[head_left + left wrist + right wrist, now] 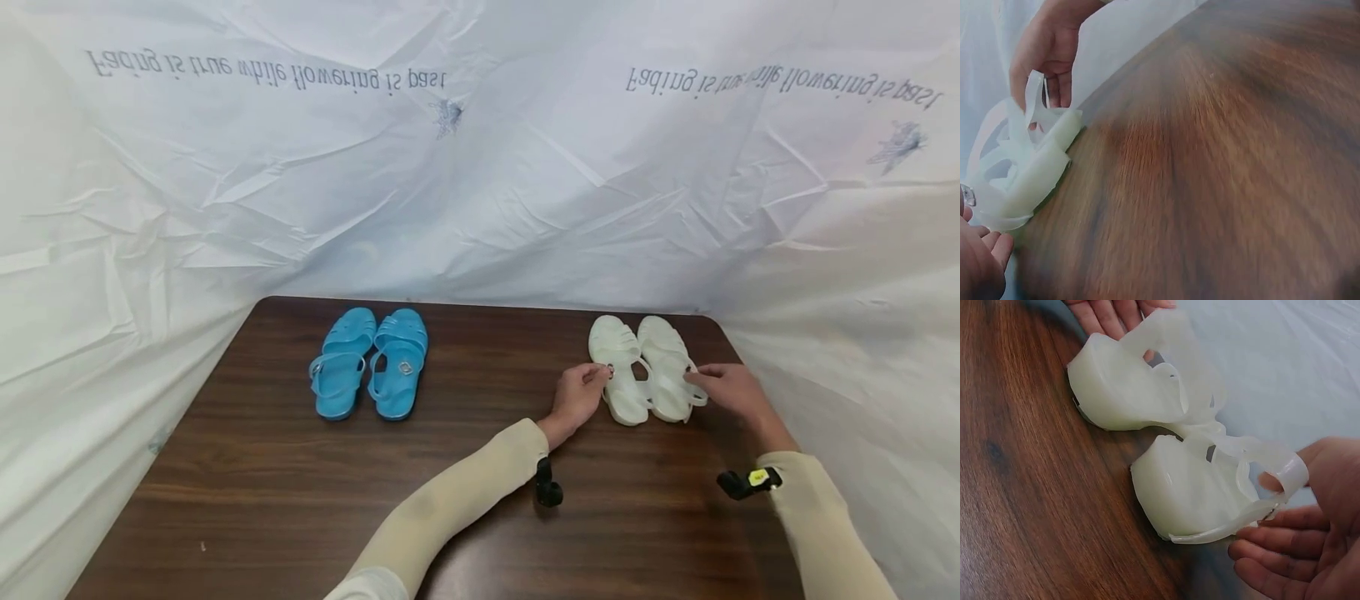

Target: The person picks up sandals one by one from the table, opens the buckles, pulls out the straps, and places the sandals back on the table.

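Two translucent white sandals stand side by side at the far right of the table, the left white sandal (624, 392) and the right white sandal (663, 358), toes pointing away. My left hand (576, 402) pinches the left sandal's outer side near its small buckle (610, 371). On the other side, my right hand (733, 390) pinches the right sandal's outer strap. In the right wrist view the thumb reaches through the strap loop (1291, 472), with the other fingers beneath. The left wrist view shows the white pair (1035, 175) between both hands.
A pair of blue sandals, the left one (337, 379) and the right one (399, 379), lies at the back left of the brown wooden table (300, 508). White sheeting (450, 208) with printed mirrored lettering hangs behind and around the table.
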{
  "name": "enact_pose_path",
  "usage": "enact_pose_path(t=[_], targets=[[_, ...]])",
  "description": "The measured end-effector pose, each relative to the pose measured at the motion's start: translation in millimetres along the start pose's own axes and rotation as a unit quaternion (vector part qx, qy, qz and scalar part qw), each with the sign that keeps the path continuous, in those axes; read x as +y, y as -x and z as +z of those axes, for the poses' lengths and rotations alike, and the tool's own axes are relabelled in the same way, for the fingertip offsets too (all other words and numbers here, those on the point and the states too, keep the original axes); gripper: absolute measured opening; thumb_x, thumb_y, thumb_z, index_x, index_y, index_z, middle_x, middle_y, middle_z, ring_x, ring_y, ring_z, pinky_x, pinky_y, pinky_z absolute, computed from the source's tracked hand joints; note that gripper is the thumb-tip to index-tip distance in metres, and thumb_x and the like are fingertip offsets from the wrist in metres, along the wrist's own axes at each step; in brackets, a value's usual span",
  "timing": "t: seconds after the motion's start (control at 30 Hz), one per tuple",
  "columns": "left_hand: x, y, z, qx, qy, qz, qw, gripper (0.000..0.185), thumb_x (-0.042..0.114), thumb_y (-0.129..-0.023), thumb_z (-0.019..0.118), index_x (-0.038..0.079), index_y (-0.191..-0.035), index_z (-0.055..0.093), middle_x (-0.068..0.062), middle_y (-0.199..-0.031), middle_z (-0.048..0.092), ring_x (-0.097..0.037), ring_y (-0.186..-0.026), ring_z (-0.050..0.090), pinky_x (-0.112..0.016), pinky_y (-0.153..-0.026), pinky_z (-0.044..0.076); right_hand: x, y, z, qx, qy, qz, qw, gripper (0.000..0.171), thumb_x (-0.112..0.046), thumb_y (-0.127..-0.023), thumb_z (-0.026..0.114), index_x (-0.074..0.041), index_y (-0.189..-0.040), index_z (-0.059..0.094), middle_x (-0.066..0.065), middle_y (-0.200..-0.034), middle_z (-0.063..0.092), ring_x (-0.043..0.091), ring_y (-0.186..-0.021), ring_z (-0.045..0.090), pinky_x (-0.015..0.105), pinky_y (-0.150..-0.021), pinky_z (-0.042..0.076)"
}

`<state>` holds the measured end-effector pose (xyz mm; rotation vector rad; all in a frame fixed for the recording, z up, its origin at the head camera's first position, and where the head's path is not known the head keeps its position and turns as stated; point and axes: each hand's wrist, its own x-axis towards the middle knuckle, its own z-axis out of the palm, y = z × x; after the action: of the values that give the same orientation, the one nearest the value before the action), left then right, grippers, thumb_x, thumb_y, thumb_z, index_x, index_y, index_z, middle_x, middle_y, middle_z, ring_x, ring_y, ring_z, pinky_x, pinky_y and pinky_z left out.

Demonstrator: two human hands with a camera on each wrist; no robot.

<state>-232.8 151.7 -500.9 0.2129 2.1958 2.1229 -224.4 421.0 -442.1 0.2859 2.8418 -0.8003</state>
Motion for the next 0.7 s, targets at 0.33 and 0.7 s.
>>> enact_pose_path(t=[0.33, 0.7], targets=[[-2.8, 5.7, -16.1, 0.007, -0.018, 0.028, 0.9994, 0.025, 0.028, -0.104, 0.063, 0.011, -0.116, 0.077, 0.003, -0.111, 0.076, -0.007, -0.103, 0.07, -0.021, -0.086, 0.054, 4, 5, 7, 0.031, -0.042, 0.014, 0.999, 0.066, -0.044, -0.101, 0.061, 0.016, -0.129, 0.06, 0.033, -0.119, 0.065, 0.017, -0.071, 0.066, 0.034, -0.063, 0.054], [-4.8, 14.8, -26.0, -0.002, -0.01, 0.01, 0.9999, 0.019, 0.017, -0.103, 0.062, 0.009, -0.109, 0.078, -0.003, -0.105, 0.077, -0.002, -0.092, 0.068, -0.021, -0.079, 0.053, 10, 10, 21, 0.163, -0.052, -0.047, 0.984, 0.043, -0.029, -0.104, 0.055, 0.009, -0.109, 0.073, 0.015, -0.072, 0.07, 0.017, -0.052, 0.054, 0.034, -0.044, 0.041]])
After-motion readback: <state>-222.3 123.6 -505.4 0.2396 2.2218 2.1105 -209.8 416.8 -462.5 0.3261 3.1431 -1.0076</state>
